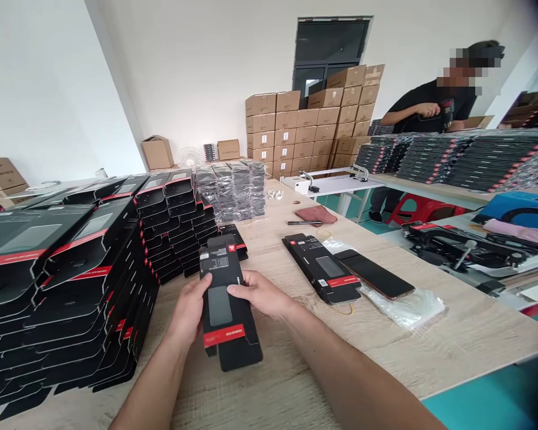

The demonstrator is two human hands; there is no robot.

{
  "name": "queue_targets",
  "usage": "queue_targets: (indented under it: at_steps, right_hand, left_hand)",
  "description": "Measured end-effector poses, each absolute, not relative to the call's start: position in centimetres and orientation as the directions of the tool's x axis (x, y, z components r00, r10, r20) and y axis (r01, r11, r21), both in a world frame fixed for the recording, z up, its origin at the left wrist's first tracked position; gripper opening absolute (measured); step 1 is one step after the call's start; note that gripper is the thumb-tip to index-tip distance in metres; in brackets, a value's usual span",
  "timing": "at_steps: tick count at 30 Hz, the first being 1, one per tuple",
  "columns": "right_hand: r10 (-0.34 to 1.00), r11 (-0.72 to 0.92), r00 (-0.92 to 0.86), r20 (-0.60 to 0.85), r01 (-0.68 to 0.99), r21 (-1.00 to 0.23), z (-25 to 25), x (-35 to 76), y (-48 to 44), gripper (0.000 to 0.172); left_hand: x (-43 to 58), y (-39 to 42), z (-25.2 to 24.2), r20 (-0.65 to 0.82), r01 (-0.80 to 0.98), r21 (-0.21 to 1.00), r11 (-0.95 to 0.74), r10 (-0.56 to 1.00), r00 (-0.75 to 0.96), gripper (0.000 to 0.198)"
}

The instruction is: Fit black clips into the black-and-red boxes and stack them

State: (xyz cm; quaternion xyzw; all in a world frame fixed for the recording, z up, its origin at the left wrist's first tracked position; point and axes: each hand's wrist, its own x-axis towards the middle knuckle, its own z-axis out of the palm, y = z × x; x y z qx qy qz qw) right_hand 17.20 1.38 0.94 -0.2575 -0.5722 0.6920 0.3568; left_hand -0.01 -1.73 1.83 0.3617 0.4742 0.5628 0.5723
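Observation:
Between my two hands is a black cardboard box (226, 269) with a red band and a grey window, its end flaps sticking out. My left hand (192, 307) grips its left edge, thumb on the front face. On the opposite edge, my right hand (262, 292) is closed with its thumb across the front; the fingers behind the box are hidden. To the right lies a similar black box (311, 263) with a flap out. Beside it a dark flat phone-like slab (376, 275) rests partly on a clear plastic bag (412, 307).
Tall stacks of open black boxes (67, 292) fill the left side. Plastic-wrapped packs (233, 191) stand behind them. A reddish cloth (316, 215) and a black pen (303, 223) lie farther back. A person (434, 107) holds a handheld tool beyond stacked packs.

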Motion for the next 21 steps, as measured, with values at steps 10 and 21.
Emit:
queue_targets:
  at_steps: [10, 21]
  right_hand:
    - [0.925, 0.031, -0.376, 0.051, -0.06, -0.998, -0.1, 17.7, 2.9, 0.075]
    - [0.876, -0.068, -0.481, 0.022, -0.169, -0.983, 0.7, 17.1, 2.4, 0.03]
  left_hand:
    - [-0.5, -1.4, 1.7, -0.036, 0.068, 0.997, 0.044, 0.993, -0.112, 0.06]
    - [0.1, -1.8, 1.9, 0.146, -0.116, 0.982, -0.147, 0.989, -0.02, 0.025]
